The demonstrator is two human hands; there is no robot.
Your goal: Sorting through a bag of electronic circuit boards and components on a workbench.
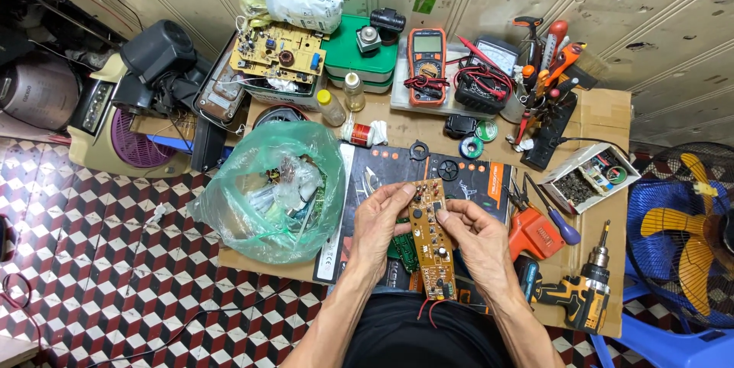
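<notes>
Both hands, left hand (380,223) and right hand (475,239), are gripping the long brown board (432,239) over the table (604,119), bag (267,192) sitting at 9 o'clock, looks like they're inspecting it, needing a steady hold.

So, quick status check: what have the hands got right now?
Left hand and right hand both grip the long tan circuit board. Board held upright over the black mat. Green bag beside, apart.

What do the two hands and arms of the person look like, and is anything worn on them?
Both the left hand and the right hand are bare: no gloves, and no rings or watch visible. The forearms are bare too, lean, with no sleeves in view.
</notes>
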